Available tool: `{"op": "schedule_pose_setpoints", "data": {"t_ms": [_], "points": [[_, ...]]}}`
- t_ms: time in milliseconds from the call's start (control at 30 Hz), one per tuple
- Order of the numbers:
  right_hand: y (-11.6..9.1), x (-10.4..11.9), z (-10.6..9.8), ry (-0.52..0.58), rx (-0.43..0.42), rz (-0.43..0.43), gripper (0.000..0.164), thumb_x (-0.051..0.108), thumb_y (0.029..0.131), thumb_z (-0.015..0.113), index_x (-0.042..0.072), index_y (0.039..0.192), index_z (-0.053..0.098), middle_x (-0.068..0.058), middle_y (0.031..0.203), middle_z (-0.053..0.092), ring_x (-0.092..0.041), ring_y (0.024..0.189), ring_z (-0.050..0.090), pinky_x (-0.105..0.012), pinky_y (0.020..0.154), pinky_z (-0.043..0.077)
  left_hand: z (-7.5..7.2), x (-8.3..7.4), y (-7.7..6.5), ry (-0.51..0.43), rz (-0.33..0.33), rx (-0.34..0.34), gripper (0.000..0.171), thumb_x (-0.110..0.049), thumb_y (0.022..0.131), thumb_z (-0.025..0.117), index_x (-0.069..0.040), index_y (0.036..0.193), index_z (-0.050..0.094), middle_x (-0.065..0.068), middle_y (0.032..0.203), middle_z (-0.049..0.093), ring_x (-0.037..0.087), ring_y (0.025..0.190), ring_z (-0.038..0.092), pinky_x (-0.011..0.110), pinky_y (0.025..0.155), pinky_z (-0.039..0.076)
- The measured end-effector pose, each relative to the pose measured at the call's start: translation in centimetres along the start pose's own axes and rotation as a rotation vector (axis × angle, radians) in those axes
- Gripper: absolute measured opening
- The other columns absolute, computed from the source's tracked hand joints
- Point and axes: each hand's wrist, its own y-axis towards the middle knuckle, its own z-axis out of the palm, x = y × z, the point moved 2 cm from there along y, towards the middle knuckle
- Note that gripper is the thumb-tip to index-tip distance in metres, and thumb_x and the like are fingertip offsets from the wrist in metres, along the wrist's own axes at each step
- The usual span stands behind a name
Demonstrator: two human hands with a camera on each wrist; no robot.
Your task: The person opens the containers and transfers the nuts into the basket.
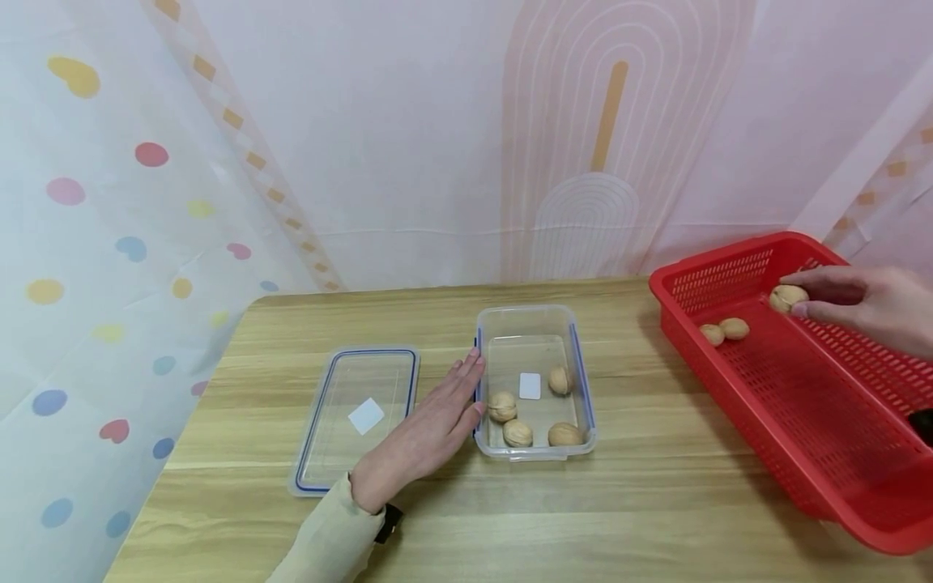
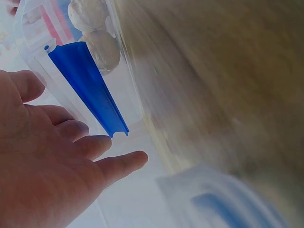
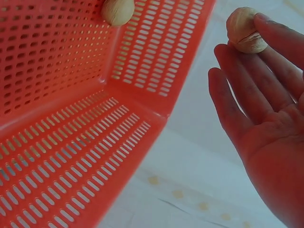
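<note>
Between thumb and fingertips my right hand [image 1: 867,301] pinches a walnut [image 1: 788,298], held over the red basket [image 1: 765,429]. In the right wrist view that walnut [image 3: 247,31] shows at the fingertips, beside the basket's slotted wall [image 3: 71,156]. Two more walnuts [image 1: 734,328] lie in the basket's far left corner. My left hand [image 1: 426,425] rests its straight fingers along the left side of the clear plastic box [image 1: 535,320]. Several walnuts [image 1: 517,433] sit inside the box. The left wrist view shows the fingers near the box's blue clip [image 2: 88,88], palm in sight.
The box's clear lid [image 1: 357,453], with a blue seal and a white label, lies on the wooden table [image 1: 627,518] left of the box, partly behind the left hand. A patterned cloth [image 1: 408,146] hangs along the table's back edge. The basket stands at the right.
</note>
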Motion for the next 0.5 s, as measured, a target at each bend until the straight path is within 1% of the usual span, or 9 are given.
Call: {"op": "schedule_pose_setpoints", "data": {"t_ms": [200, 267, 300, 367, 433, 500], "points": [[0.9, -0.5, 0.3, 0.001, 0.055, 0.003, 0.050, 0.022, 0.099, 0.072, -0.014, 0.133, 0.060, -0.039, 0.122, 0.063, -0.056, 0.107, 0.063, -0.010, 0.063, 0.045, 0.0, 0.0, 0.1, -0.007, -0.002, -0.002, 0.061, -0.027, 0.113, 0.040, -0.001, 0.164, 0.018, 0.013, 0.172, 0.010, 0.035, 0.157, 0.016, 0.051, 0.126, 0.020], [1.1, -0.6, 0.3, -0.018, 0.085, 0.013, 0.052, 0.024, 0.100, 0.072, -0.014, 0.133, 0.059, -0.040, 0.124, 0.062, -0.057, 0.109, 0.062, -0.022, 0.069, 0.056, 0.0, 0.0, 0.1, -0.012, -0.002, -0.004, 0.061, -0.027, 0.113, 0.041, -0.001, 0.164, 0.018, 0.014, 0.172, 0.011, 0.035, 0.157, 0.016, 0.051, 0.126, 0.020], [1.2, -0.7, 0.3, -0.032, 0.098, 0.017, 0.053, 0.025, 0.100, 0.071, -0.015, 0.133, 0.059, -0.040, 0.124, 0.062, -0.058, 0.110, 0.061, -0.031, 0.074, 0.060, 0.0, 0.0, 0.1, -0.014, -0.003, -0.005, 0.061, -0.026, 0.113, 0.041, 0.000, 0.164, 0.018, 0.014, 0.172, 0.011, 0.035, 0.157, 0.016, 0.051, 0.126, 0.020], [1.4, -0.8, 0.4, -0.059, 0.124, 0.013, 0.052, 0.024, 0.101, 0.070, -0.015, 0.133, 0.059, -0.040, 0.125, 0.062, -0.057, 0.110, 0.061, -0.050, 0.082, 0.060, 0.0, 0.0, 0.1, -0.017, -0.003, -0.007, 0.061, -0.026, 0.113, 0.042, 0.000, 0.164, 0.018, 0.014, 0.172, 0.011, 0.035, 0.157, 0.016, 0.051, 0.126, 0.020], [1.7, -1.1, 0.5, -0.071, 0.147, 0.011, 0.049, 0.022, 0.101, 0.069, -0.015, 0.133, 0.059, -0.041, 0.126, 0.061, -0.056, 0.108, 0.061, -0.065, 0.085, 0.055, 0.0, 0.0, 0.1, -0.017, -0.006, -0.005, 0.061, -0.026, 0.113, 0.041, -0.001, 0.164, 0.018, 0.013, 0.172, 0.011, 0.035, 0.157, 0.016, 0.051, 0.126, 0.020], [2.0, -1.4, 0.6, -0.071, 0.172, 0.016, 0.048, 0.019, 0.101, 0.069, -0.015, 0.133, 0.058, -0.041, 0.125, 0.060, -0.054, 0.104, 0.062, -0.064, 0.083, 0.056, 0.0, 0.0, 0.1, -0.015, -0.008, -0.007, 0.061, -0.027, 0.113, 0.041, -0.001, 0.164, 0.018, 0.014, 0.172, 0.011, 0.035, 0.157, 0.016, 0.051, 0.126, 0.020]]}}
